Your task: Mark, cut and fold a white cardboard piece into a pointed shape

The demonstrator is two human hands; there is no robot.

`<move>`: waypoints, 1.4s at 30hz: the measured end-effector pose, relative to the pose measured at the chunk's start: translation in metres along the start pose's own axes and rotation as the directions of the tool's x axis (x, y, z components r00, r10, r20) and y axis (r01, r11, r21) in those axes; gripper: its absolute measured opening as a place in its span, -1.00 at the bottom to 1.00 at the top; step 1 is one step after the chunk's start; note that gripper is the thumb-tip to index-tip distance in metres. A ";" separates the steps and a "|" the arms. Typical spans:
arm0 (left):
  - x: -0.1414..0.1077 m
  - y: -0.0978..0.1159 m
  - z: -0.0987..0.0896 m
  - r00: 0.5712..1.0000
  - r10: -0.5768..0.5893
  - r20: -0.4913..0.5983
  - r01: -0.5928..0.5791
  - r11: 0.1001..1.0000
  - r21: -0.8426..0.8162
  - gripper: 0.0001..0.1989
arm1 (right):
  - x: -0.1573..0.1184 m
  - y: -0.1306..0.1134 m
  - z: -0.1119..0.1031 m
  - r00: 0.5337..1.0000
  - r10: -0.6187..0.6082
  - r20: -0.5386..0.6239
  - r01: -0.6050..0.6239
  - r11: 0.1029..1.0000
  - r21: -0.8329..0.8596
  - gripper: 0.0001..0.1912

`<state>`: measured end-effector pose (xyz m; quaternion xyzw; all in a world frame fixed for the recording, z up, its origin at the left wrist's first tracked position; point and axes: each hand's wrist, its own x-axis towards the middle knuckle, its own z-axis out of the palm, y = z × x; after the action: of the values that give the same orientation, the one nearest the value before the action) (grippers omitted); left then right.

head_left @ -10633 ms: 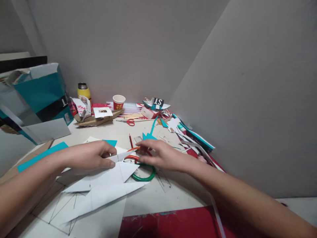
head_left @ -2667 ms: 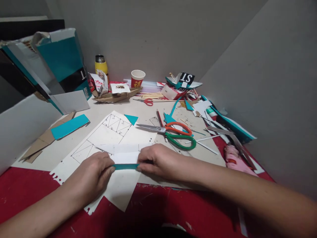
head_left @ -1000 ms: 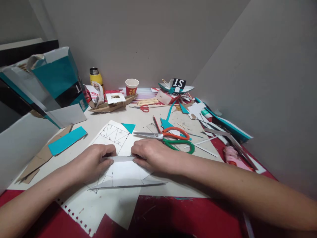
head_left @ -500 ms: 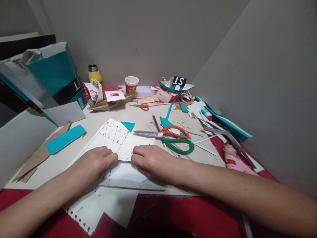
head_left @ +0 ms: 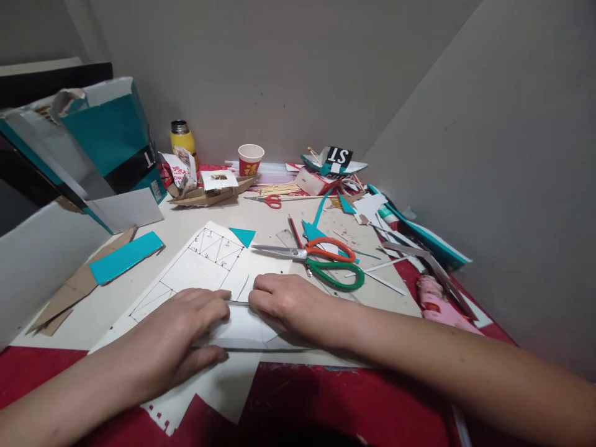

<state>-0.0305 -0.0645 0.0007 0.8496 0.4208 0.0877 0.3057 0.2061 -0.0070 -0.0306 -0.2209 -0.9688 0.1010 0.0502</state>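
A folded piece of white cardboard [head_left: 239, 326] lies across the front of the work surface, its fold edge facing away from me. My left hand [head_left: 193, 326] grips its left part, fingers over the fold and thumb at the near edge. Closed on the right part of the same fold is my right hand [head_left: 284, 301]; its fingertips are partly hidden. Beneath the cardboard is a sheet of paper [head_left: 186, 270] with pencilled triangles and figures. Just beyond my right hand lie scissors [head_left: 305, 254] with one orange and one green handle, and a small teal triangle [head_left: 243, 236].
Teal boxes [head_left: 105, 139] stand at the left, near a teal strip [head_left: 125, 257] on brown cardboard. Along the back are a yellow bottle [head_left: 183, 139], a paper cup [head_left: 250, 162], a cardboard boat shape [head_left: 212, 195] and small red scissors [head_left: 271, 201]. A pink glue gun [head_left: 440, 304] and scraps lie at the right.
My left hand has shifted its hold; its thumb now shows at the cardboard's near edge. The cardboard's near flap has come up slightly. My right hand stays on the fold.
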 end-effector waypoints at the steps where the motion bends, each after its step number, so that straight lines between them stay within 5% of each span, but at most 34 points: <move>1: 0.003 -0.002 0.001 1.000 -0.024 -0.002 0.024 0.999 -0.024 -0.93 | 0.000 0.000 -0.002 1.000 0.005 0.014 -0.005 1.000 0.029 -0.85; 6: 0.009 -0.009 0.005 0.996 -0.072 -0.058 0.070 0.996 -0.047 -0.88 | -0.003 -0.005 -0.022 0.991 0.053 0.124 -0.080 0.970 0.229 -0.66; 10: 0.008 -0.012 0.010 0.990 -0.100 -0.099 0.099 0.995 -0.016 -0.81 | -0.010 -0.013 -0.027 0.985 0.081 0.154 -0.112 0.974 0.200 -0.58; 16: 0.003 -0.019 0.011 0.994 -0.033 -0.105 0.037 0.999 0.037 -0.64 | -0.023 -0.020 -0.008 0.992 0.120 0.041 -0.126 0.970 0.209 -0.64; 22: -0.010 -0.027 -0.001 0.984 -0.143 -0.105 0.154 0.981 0.114 -0.61 | -0.029 -0.020 0.006 0.988 0.142 -0.067 -0.122 0.963 0.238 -0.62; 28: -0.013 -0.032 -0.004 0.991 -0.098 -0.093 0.100 0.995 0.012 -0.68 | -0.031 -0.023 0.010 0.975 0.178 -0.133 -0.136 0.951 0.279 -0.62; 34: -0.014 -0.037 -0.004 0.969 -0.192 -0.155 0.183 0.980 -0.074 -0.54 | -0.030 -0.029 0.006 0.954 0.284 -0.091 -0.249 0.927 0.281 -0.63; 37: -0.014 -0.039 -0.007 0.917 -0.264 -0.300 0.233 0.963 -0.134 -0.43 | -0.031 -0.028 0.006 0.932 0.351 -0.092 -0.315 0.907 0.279 -0.63; 40: -0.013 -0.034 -0.009 0.739 -0.445 -0.505 0.262 0.881 -0.393 -0.24 | -0.031 -0.024 0.004 0.878 0.448 -0.171 -0.379 0.867 0.325 -0.62; 42: -0.010 -0.023 -0.008 0.651 -0.582 -0.487 0.167 0.736 -0.657 -0.13 | -0.029 -0.024 0.002 0.821 0.512 -0.251 -0.404 0.833 0.379 -0.63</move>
<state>-0.0555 -0.0583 -0.0053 0.5193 0.6304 0.4345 0.3797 0.2220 -0.0414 -0.0289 -0.4533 -0.8337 0.2204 0.2254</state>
